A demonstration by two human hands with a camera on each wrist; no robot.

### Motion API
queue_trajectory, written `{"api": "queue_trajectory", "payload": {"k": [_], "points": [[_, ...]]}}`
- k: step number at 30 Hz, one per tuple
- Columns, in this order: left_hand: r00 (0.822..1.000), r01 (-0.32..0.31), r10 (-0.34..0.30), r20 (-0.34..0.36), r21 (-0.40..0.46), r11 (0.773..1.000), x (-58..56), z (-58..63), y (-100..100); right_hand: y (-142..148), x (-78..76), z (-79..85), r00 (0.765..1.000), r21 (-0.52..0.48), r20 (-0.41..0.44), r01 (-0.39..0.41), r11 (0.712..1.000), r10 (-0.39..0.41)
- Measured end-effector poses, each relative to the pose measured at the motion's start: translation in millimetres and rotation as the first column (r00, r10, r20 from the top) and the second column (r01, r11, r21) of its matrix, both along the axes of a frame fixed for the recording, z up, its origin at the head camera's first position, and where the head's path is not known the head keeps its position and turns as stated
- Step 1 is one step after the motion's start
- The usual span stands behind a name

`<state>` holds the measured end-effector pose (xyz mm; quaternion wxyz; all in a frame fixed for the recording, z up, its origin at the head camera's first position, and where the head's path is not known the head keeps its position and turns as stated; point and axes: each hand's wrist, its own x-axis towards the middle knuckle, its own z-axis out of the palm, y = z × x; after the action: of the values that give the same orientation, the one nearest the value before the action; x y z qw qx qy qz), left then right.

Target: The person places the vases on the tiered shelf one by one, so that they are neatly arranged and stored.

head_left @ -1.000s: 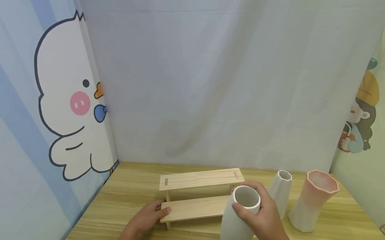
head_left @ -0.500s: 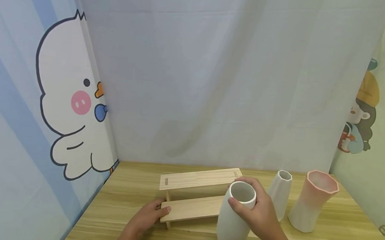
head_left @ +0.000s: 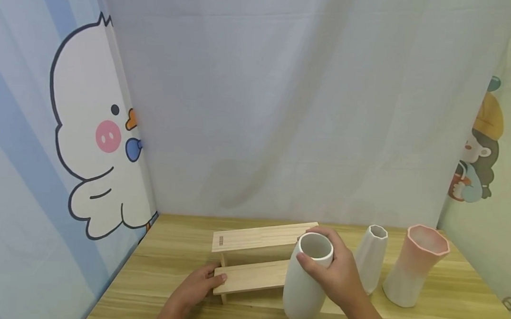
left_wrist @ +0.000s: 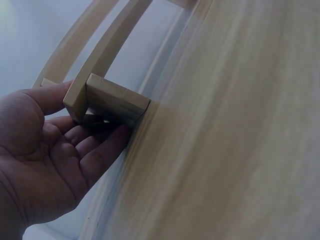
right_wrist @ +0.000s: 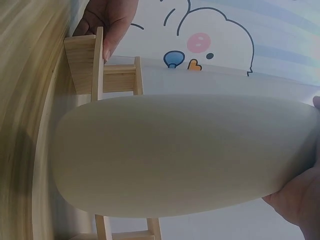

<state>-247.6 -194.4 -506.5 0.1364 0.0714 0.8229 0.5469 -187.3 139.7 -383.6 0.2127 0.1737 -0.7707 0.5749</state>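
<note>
A two-tier wooden shelf (head_left: 250, 277) stands on the table, slightly angled. My left hand (head_left: 195, 289) holds its left end, thumb on top of the lower board and fingers around the end by the leg (left_wrist: 117, 97). In my right hand (head_left: 340, 272) is a tall white vase (head_left: 303, 292), gripped near its rim with the thumb at the front. The vase is upright and overlaps the right part of the shelf in the head view. Its rounded base shows a little off the tabletop in the right wrist view, with the shelf's boards behind it.
To the right of my right hand stands a slim white faceted vase (head_left: 370, 259). Farther right is a pink-and-white flared vase (head_left: 417, 269). A grey-white curtain (head_left: 258, 107) closes off the back of the wooden table (head_left: 148, 264), with printed cloths at both sides.
My right hand has moved the white vase left and a little away from me, toward the front of the shelf. The left hand and the shelf have stayed in place.
</note>
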Motion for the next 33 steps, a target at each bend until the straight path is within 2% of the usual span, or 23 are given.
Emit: {"api": "queue_trajectory", "payload": {"k": [8,14,25,33], "points": [[1.0,0.001,0.0,0.007,-0.005,1.0,0.0,-1.2,-0.3,-2.2,-4.2,1.4,1.0,0.0,0.012,-0.005,1.0,0.005],[0.999,0.023,-0.023,-0.025,0.027,0.999,0.7,0.4,0.8,-4.7,-8.1,0.9,0.999,-0.013,0.025,-0.029,0.999,0.03],[0.998,0.044,-0.042,-0.045,0.046,0.998,0.9,-0.4,1.2,-9.4,-13.6,3.4,0.996,-0.001,0.092,-0.015,1.0,0.015],[0.998,0.056,-0.053,-0.039,0.085,0.995,-0.5,-2.0,0.6,-11.9,-15.1,7.9,0.997,-0.001,0.075,-0.017,1.0,0.017]]}}
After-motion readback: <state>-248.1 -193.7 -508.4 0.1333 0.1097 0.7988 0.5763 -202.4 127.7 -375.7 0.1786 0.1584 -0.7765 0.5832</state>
